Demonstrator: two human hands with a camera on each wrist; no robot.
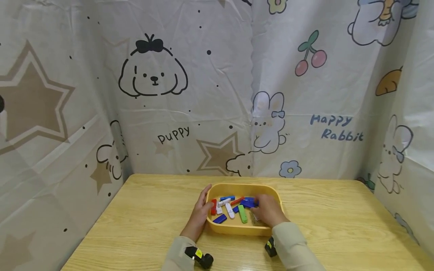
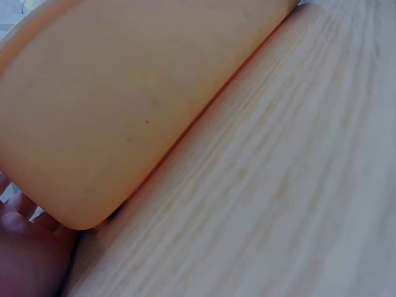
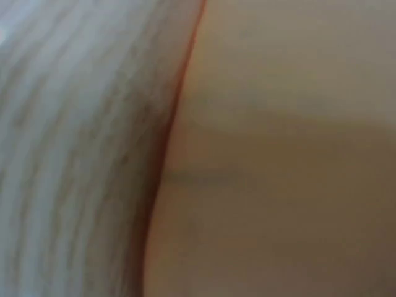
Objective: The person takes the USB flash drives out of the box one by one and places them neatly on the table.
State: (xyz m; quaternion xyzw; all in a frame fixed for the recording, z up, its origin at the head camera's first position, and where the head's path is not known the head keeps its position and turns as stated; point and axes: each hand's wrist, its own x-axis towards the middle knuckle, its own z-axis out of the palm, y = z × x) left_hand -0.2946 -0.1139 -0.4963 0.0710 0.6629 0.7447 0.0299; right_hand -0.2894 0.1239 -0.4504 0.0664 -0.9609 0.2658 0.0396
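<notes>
A yellow plastic bin (image 1: 237, 230) stands on the table, holding several small sticks that look like USB flash drives. Among them are a green one (image 1: 242, 213), a white one (image 1: 229, 210), a red one (image 1: 213, 207) and a dark blue one (image 1: 220, 219). My left hand (image 1: 199, 216) grips the bin's left wall, thumb over the rim and fingers outside. My right hand (image 1: 269, 210) reaches into the bin's right side, by blue sticks (image 1: 248, 203). Its fingertips are partly hidden, and whether they pinch anything is unclear. In the right wrist view only the bin wall (image 3: 278, 185) and tabletop show.
The light wooden table (image 1: 142, 226) carries the bin near its middle. Behind it and at both sides hangs a patterned curtain (image 1: 210, 94). Black wrist cameras sit at the left (image 1: 200, 258) and right (image 1: 270, 246) wrists, low over the tabletop.
</notes>
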